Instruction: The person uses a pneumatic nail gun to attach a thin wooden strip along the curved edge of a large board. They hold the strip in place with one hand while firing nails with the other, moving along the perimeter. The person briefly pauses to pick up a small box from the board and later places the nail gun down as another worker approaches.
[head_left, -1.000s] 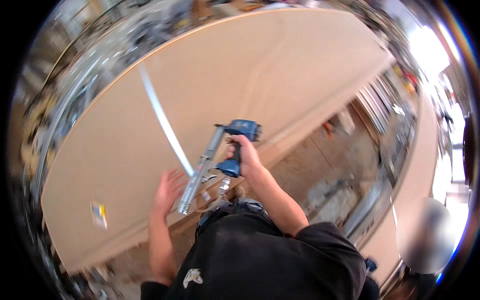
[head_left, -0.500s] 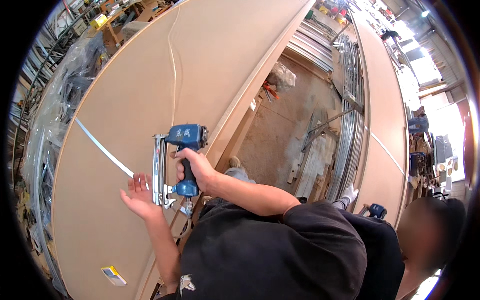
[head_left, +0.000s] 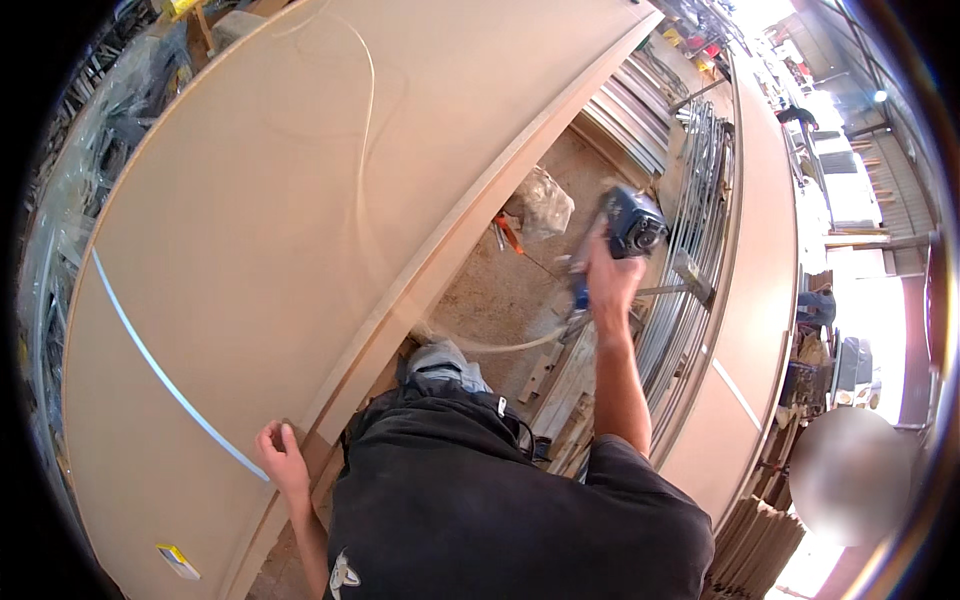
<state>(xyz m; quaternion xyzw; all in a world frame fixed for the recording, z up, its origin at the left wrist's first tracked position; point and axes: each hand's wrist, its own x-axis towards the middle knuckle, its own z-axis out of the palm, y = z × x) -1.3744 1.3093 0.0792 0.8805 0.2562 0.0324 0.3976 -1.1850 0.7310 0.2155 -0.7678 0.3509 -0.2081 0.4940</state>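
A large tan fibreboard panel lies across a bench in front of me. My left hand rests on the panel near its near edge, fingers curled, touching the end of a thin pale strip that runs diagonally over the board. My right hand is raised to the right, away from the panel, gripping a blue pneumatic nail gun. A pale air hose trails from the tool down toward my body.
Between the panel and a second tan board at the right is a dusty floor gap with metal bars, an orange tool and a plastic-wrapped bundle. A small yellow-and-white tag lies on the panel's near left corner. Another person stands at the lower right.
My right hand has swung the nail gun off the panel's edge, up and to the right over the floor gap. My left hand stays at the board's near edge by the strip.
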